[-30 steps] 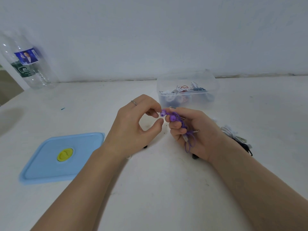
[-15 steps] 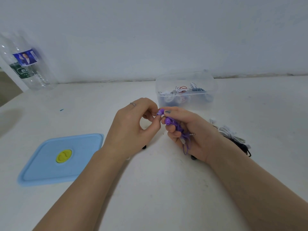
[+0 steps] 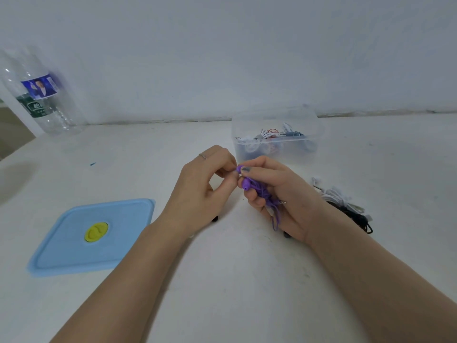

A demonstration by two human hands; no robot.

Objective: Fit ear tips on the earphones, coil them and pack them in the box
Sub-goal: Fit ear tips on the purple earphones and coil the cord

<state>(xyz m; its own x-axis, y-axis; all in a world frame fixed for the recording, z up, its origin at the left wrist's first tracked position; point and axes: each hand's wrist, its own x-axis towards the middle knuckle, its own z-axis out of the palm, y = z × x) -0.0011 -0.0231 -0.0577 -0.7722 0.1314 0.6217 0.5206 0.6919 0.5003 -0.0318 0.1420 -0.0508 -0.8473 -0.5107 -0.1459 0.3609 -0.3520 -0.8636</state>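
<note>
Clutter inside the clear box (image 3: 275, 144) near the table's (image 3: 222, 280) far edge reads only as a tangle of white, red and blue cords through the cloudy wall; single pieces cannot be told apart. Left edge of the view cuts off the plastic bottle (image 3: 39, 95) at the far left corner, and it is blurred. Right forearm hides part of a white-and-black cord bundle (image 3: 346, 206) lying toward the table's right edge. Two small dark bits show under the hands, one beneath the left wrist (image 3: 215, 219) and one beneath the right palm (image 3: 286, 234); what they are cannot be made out. Whether an ear tip sits between the left fingertips is hidden. Right hand (image 3: 279, 194) is curled closed around the bunched purple earphones (image 3: 257, 189), a cord loop and the metal plug sticking out below the fingers; one earbud points toward the left hand, and the thumb presses the other against the forefinger. Left hand (image 3: 205, 189), ring on one finger, pinches thumb and forefinger together at that upper earbud, other fingers curled. Both hands hover above the table's middle, just in front of the box. Blue lid (image 3: 94, 233) with a yellow centre lies flat toward the left edge.
</note>
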